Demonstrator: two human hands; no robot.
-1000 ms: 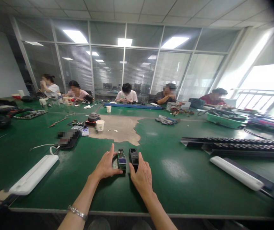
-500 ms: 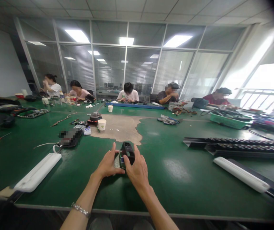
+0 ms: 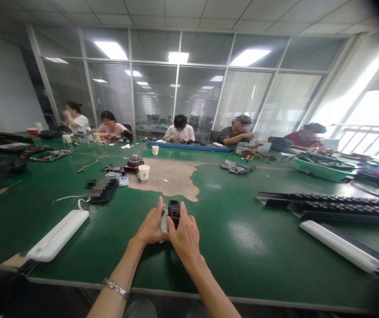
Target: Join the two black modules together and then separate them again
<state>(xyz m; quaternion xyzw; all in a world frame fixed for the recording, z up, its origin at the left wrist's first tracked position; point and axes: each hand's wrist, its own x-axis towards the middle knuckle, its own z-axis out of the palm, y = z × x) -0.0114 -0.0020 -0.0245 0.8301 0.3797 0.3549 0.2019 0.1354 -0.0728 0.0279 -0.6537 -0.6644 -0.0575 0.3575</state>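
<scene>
Just above the green table, my right hand (image 3: 187, 229) is closed around a black plastic housing (image 3: 174, 210) with square openings in its upper face. My left hand (image 3: 150, 227) is beside it, fingers curved around a pale grey flat piece (image 3: 164, 221) with a dark spot near its top. The pale piece faces the housing's left side, and the two hands meet at their lower edges. Whether the two parts touch is hidden by my fingers.
White lamp-like bars lie left (image 3: 58, 236) and right (image 3: 340, 245). Beyond are a dark device (image 3: 101, 189) with a white cable, a paper cup (image 3: 144, 172), black metal channels (image 3: 328, 203), pliers (image 3: 236, 167) and a green basket (image 3: 322, 170). Several people sit across the table.
The black housing has turned between my hands, and the green circuit board at its left side no longer shows. My hands have come closer together. The view has shifted slightly.
</scene>
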